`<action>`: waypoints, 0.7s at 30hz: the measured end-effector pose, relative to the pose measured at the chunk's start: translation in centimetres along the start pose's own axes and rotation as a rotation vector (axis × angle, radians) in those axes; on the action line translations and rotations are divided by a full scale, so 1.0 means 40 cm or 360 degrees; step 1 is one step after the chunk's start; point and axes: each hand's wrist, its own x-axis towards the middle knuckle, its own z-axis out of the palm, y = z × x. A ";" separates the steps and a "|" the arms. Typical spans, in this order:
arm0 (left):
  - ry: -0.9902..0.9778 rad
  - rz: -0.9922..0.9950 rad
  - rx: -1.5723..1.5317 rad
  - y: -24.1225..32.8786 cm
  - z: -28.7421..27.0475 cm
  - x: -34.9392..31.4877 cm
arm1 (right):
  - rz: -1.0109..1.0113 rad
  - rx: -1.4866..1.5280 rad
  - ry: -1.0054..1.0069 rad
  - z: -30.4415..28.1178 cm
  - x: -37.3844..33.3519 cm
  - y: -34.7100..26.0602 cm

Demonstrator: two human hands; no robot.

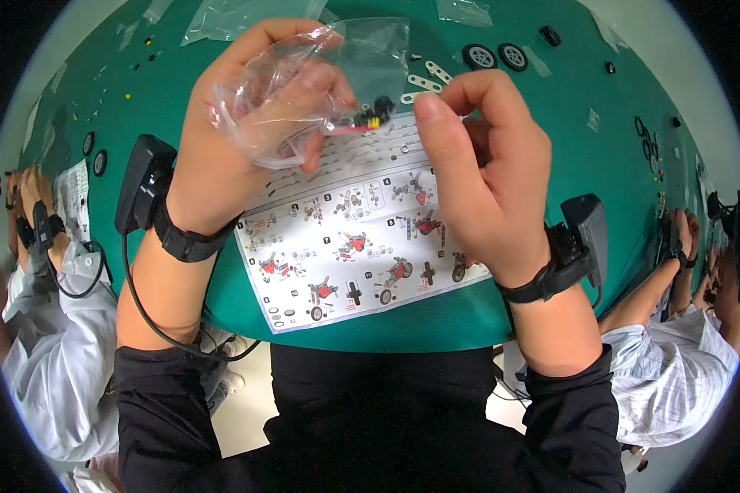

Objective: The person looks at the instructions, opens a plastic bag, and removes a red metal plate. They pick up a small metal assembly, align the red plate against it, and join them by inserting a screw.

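My left hand (259, 123) grips a clear plastic bag (374, 57) that hangs partly over its fingers. Small black parts (380, 107), with a bit of yellow and red, show at the bag's lower right. Just right of the bag, my right hand (489, 156) is raised with its fingers curled in and the thumb close to the index finger. Whatever it may hold is hidden. Pale strips with holes (424, 83) lie beyond its thumb; the nearest one is partly covered by it. Beneath both hands lies a printed instruction sheet (304, 246) with pictures of a red motorcycle model.
Two grey-and-black wheels (479, 57) lie on the green table (164, 74) past my right hand. Another empty-looking plastic bag (251, 18) is at the far edge. Other people's hands (37, 191) work at the left and right sides, near more wheels and small parts.
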 end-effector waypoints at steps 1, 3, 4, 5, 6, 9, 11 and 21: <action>-0.0005 0.0001 -0.0006 0.004 0.002 0.001 | 0.0003 -0.0007 0.0002 0.003 -0.002 0.005; -0.0124 -0.0135 -0.0127 0.018 0.007 0.001 | 0.0222 0.0498 -0.0254 0.010 -0.007 0.022; -0.0119 -0.0137 -0.0125 0.017 0.007 0.000 | 0.0329 0.0550 -0.0348 0.015 -0.010 0.010; -0.0153 -0.0154 -0.0145 0.016 0.008 -0.001 | 0.0330 0.0553 -0.0352 0.015 -0.011 0.006; -0.0187 -0.0171 -0.0165 0.014 0.008 -0.002 | 0.0337 0.0603 -0.0403 0.014 -0.012 0.004; -0.0208 -0.0112 -0.0102 0.012 0.000 -0.004 | 0.0370 0.0764 -0.0438 0.010 -0.005 -0.003; -0.0202 -0.0090 -0.0098 0.003 -0.006 0.000 | 0.0449 0.0926 -0.0310 -0.002 0.004 -0.010; -0.0150 0.0016 -0.0266 -0.018 -0.020 0.013 | 0.0764 0.1174 -0.0267 -0.001 0.021 -0.005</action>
